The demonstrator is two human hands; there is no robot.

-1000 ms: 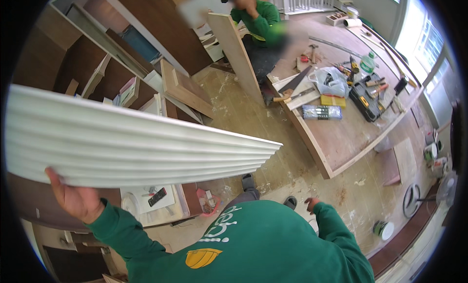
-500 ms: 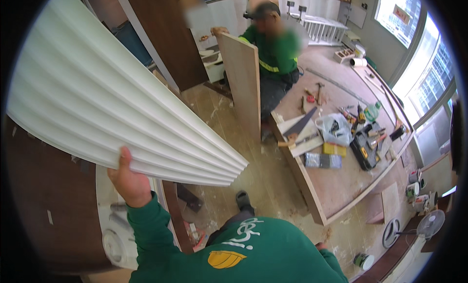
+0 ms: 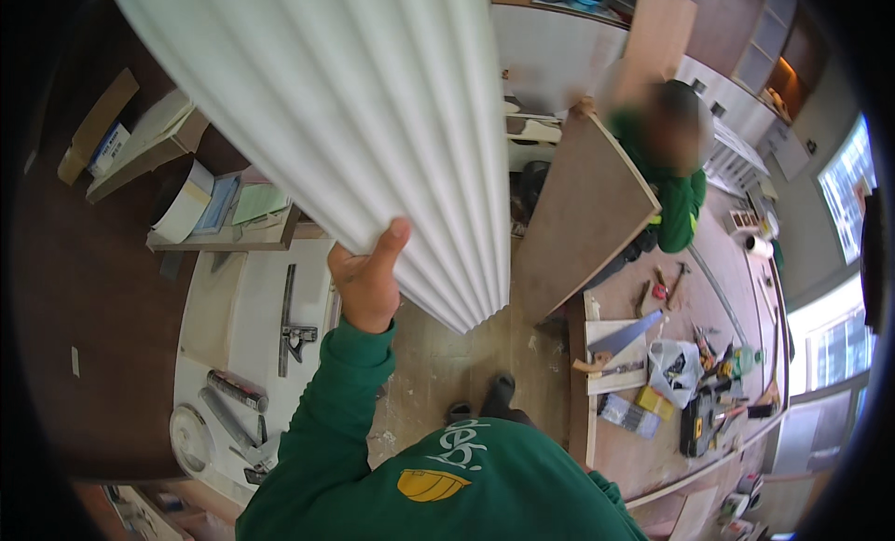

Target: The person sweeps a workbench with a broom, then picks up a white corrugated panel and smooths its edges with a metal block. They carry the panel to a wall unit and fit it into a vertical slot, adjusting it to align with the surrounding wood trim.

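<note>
My left hand point(image 3: 366, 284) is closed round the lower left edge of a long white fluted panel point(image 3: 354, 121), thumb over its ribbed face. The panel rises out of the top of the picture, and its narrow-looking far end hangs over the floor. My right hand is almost wholly hidden behind my green sweatshirt at the lower right, so its fingers cannot be made out. Just right of the panel, a co-worker in green point(image 3: 681, 201) grips the top of an upright plywood board point(image 3: 587, 219).
A white worktop point(image 3: 224, 308) at left carries a square point(image 3: 289, 317), a tube and a caulking gun, below shelves point(image 3: 186, 140). At right, a large wooden table point(image 3: 718, 270) holds a saw, hammer, bags and tools. Tiled floor point(image 3: 429, 373) lies between; windows line the right.
My left hand has raised and swung the panel rightward, toward more upright. My view has turned left. The co-worker's hand has moved from near their face onto the board, which now leans more.
</note>
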